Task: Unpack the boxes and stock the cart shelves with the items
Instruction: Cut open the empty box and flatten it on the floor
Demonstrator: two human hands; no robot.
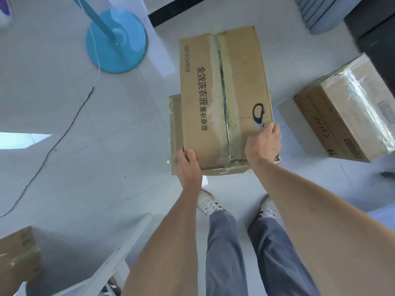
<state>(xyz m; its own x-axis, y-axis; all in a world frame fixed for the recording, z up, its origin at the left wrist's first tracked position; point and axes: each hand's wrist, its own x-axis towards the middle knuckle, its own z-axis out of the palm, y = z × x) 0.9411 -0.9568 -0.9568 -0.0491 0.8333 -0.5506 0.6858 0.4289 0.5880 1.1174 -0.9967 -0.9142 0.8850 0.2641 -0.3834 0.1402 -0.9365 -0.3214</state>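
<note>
Matt brown cardboard box (222, 99) with torn glossy tape, shiny film-wrapped carton (350, 107), smooth pale floor tiles (89, 159), glossy blue plastic fan base (116, 41)

Browns, blues and pale grey

The brown cardboard box (224, 99) carries black printed characters and a yellowed tape stripe; the round fan base (116, 41) is bright turquoise; the floor tiles (85, 146) are pale grey; the trousers (224, 253) are slate blue.

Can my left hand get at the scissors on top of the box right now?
Probably not freely. The scissors lie at the far right of the box top, and the right hand already grips them. The left hand holds the box's near left corner and would have to let go.
</note>
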